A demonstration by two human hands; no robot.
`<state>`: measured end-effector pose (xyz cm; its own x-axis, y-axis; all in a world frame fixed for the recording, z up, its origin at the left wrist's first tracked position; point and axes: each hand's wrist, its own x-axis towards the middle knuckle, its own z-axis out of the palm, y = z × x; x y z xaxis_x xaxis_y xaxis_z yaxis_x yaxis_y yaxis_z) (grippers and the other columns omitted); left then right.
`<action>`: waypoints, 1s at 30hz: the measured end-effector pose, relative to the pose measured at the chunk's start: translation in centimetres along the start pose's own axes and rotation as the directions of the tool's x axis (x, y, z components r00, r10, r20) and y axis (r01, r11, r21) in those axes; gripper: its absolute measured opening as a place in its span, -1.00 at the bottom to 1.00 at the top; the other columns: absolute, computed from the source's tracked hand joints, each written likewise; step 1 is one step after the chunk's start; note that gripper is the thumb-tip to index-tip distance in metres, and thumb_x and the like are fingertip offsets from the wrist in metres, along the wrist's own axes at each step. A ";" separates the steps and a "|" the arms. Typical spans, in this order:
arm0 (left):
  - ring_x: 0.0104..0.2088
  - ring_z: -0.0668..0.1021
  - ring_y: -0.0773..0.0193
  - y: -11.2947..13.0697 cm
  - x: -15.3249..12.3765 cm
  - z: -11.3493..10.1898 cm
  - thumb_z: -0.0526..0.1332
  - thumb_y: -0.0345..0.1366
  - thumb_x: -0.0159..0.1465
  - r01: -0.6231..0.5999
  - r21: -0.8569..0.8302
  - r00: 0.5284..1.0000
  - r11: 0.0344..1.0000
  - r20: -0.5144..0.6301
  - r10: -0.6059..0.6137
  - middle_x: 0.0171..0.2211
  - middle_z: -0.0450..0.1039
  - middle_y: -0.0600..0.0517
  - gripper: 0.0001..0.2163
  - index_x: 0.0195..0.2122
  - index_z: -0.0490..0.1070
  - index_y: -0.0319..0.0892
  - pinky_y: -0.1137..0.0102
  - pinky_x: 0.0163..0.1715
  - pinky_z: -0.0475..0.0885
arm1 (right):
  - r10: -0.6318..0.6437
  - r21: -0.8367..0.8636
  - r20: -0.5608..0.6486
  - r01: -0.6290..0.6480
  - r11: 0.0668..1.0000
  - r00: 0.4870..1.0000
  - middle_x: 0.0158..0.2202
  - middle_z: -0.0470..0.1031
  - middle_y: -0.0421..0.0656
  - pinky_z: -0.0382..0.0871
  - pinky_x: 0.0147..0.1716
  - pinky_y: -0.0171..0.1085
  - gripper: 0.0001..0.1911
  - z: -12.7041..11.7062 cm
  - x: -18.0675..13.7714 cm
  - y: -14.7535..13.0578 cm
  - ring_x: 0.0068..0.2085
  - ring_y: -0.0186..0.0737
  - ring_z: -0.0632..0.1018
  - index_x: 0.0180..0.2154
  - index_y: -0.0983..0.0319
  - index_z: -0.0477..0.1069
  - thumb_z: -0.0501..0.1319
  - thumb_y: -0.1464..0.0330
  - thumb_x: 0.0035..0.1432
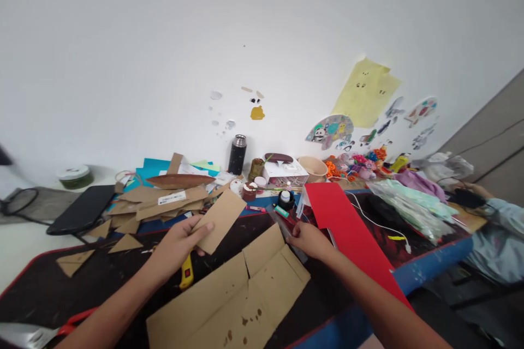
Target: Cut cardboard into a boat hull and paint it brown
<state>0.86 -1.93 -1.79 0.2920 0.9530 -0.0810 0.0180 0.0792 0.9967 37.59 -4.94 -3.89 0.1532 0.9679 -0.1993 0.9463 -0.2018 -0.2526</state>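
My left hand (182,242) pinches a small rectangular piece of cardboard (223,221) between thumb and fingers, tilted above the table. My right hand (309,240) is closed on a greyish ruler (301,254), which lies partly hidden beneath the fingers. Between my forearms rests a large creased cardboard sheet (229,300) with dark brown spots and a slit in its far edge. A yellow box cutter (186,272) lies just below my left hand, partly covered. Scissors with red handles (77,320) are at the lower left, partly behind my left forearm.
Cardboard scraps (164,199) are piled at the back left, near a black bottle (237,155). A red sheet (347,223) lies right of my right hand. Plastic bags (409,210) and a white cable (380,224) lie further right, beside another person's sleeve (501,229).
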 end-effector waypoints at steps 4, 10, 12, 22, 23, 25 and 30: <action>-0.47 0.49 0.21 -0.3 0.0 0.0 0.53 0.04 0.05 0.000 -0.016 1.000 1.000 0.002 0.000 -0.45 0.51 0.05 -0.63 -0.33 0.60 -0.15 0.42 -0.56 0.41 | -0.047 0.008 -0.008 0.047 0.999 0.999 -0.35 0.66 -0.12 0.12 -0.42 -0.27 -0.83 -0.1 -0.4 -0.1 -0.33 -0.15 0.60 -0.33 0.22 0.57 0.41 0.27 0.27; -0.43 0.58 0.17 0.1 -0.1 0.0 0.53 0.06 0.05 0.045 -0.054 0.998 0.998 -0.036 -0.047 -0.43 0.57 0.02 -0.60 -0.29 0.59 -0.16 0.41 -0.53 0.46 | -0.085 0.006 -0.080 0.085 0.996 0.993 -0.35 0.65 -0.08 0.08 -0.39 -0.25 -0.81 -1.2 -1.2 -0.5 -0.30 -0.09 0.59 -0.34 0.21 0.53 0.38 0.27 0.32; -0.42 0.64 0.13 -0.1 0.0 -0.1 0.52 0.08 0.07 0.061 -0.097 0.997 0.993 -0.050 -0.066 -0.39 0.61 -0.02 -0.57 -0.26 0.58 -0.17 0.39 -0.52 0.48 | -0.081 0.020 -0.113 0.084 0.996 0.990 -0.36 0.64 -0.08 0.10 -0.39 -0.24 -0.79 -1.9 -1.4 -0.6 -0.30 -0.08 0.59 -0.33 0.20 0.50 0.35 0.25 0.35; -0.30 0.70 0.13 -1.2 0.8 -0.6 0.54 -0.02 0.10 0.020 -0.313 0.981 0.950 -0.176 -0.079 -0.19 0.70 -0.11 -0.46 0.02 0.57 -0.20 0.37 -0.44 0.61 | -0.190 0.739 -0.164 0.248 0.626 0.968 -0.39 0.61 -0.17 0.32 -0.53 -0.31 -0.59 -3.8 -2.4 -3.8 -0.52 -0.23 0.56 -0.30 0.16 0.39 0.28 -0.04 0.29; -0.29 0.69 0.14 -1.2 0.8 -0.6 0.54 -0.04 0.09 0.015 -0.324 0.980 0.946 -0.184 -0.079 -0.18 0.70 -0.11 -0.47 0.03 0.58 -0.20 0.38 -0.44 0.62 | -0.228 0.767 -0.143 0.253 0.590 0.963 -0.40 0.61 -0.18 0.28 -0.57 -0.32 -0.59 -3.7 -2.5 -4.8 -0.57 -0.28 0.49 -0.27 0.17 0.44 0.30 -0.04 0.27; -0.29 0.68 0.17 -1.1 0.7 -0.5 0.56 -0.08 0.07 0.012 -0.351 0.980 0.936 -0.180 -0.080 -0.15 0.71 -0.10 -0.48 0.02 0.59 -0.19 0.40 -0.44 0.62 | -0.318 0.771 -0.120 0.291 0.567 0.940 -0.48 0.58 -0.22 0.20 -0.60 -0.36 -0.63 -3.2 -2.6 -6.8 -0.62 -0.35 0.36 -0.26 0.20 0.52 0.32 0.01 0.29; -0.37 0.66 0.22 -0.7 0.6 -0.7 0.58 -0.21 -0.01 0.008 -0.455 0.982 0.891 -0.163 -0.092 -0.17 0.72 -0.05 -0.56 -0.09 0.62 -0.16 0.37 -0.41 0.66 | -0.465 0.770 -0.013 0.305 0.561 0.885 -0.56 0.55 -0.24 0.09 -0.61 -0.36 -0.70 -1.0 -1.3 -11.2 -0.63 -0.35 0.29 -0.36 0.20 0.58 0.31 0.13 0.30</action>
<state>0.34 -1.23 -2.49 0.1294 0.9765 -0.1723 -0.4165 0.2112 0.8843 27.04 -3.78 0.19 -0.3003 0.9527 -0.0469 0.3582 0.0671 -0.9312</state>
